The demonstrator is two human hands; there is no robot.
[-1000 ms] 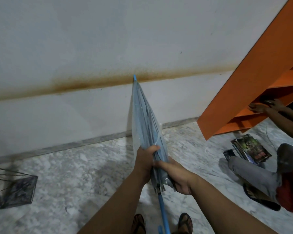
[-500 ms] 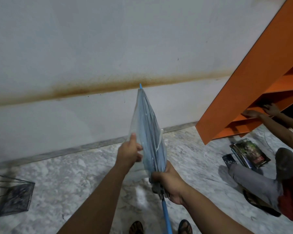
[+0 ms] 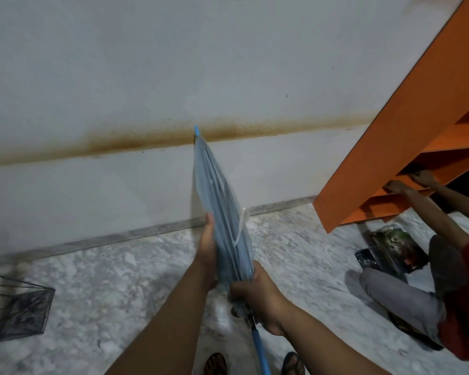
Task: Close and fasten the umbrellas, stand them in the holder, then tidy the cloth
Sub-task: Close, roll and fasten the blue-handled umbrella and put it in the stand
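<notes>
Marble floor (image 3: 119, 280) by wall | we're gripping folded umbrella (image 3: 222, 212) base with right hand (image 3: 255, 293) | left hand (image 3: 207, 253) lying flat along canopy, fingers straight

The umbrella (image 3: 222, 220) has a thin, clear bluish plastic canopy, slightly glossy, on a smooth blue shaft (image 3: 260, 350); the floor (image 3: 119, 280) is polished mottled marble, the holder (image 3: 14, 307) is dark wire mesh, the wall (image 3: 119, 63) matt

Your right hand (image 3: 257, 296) grips the folded clear umbrella (image 3: 222, 212) near its blue shaft (image 3: 260, 350), tip pointing toward 12 o'clock. Your left hand (image 3: 207, 253) lies flat against its canopy. A wire holder (image 3: 16, 307) stands at 9 o'clock.
</notes>
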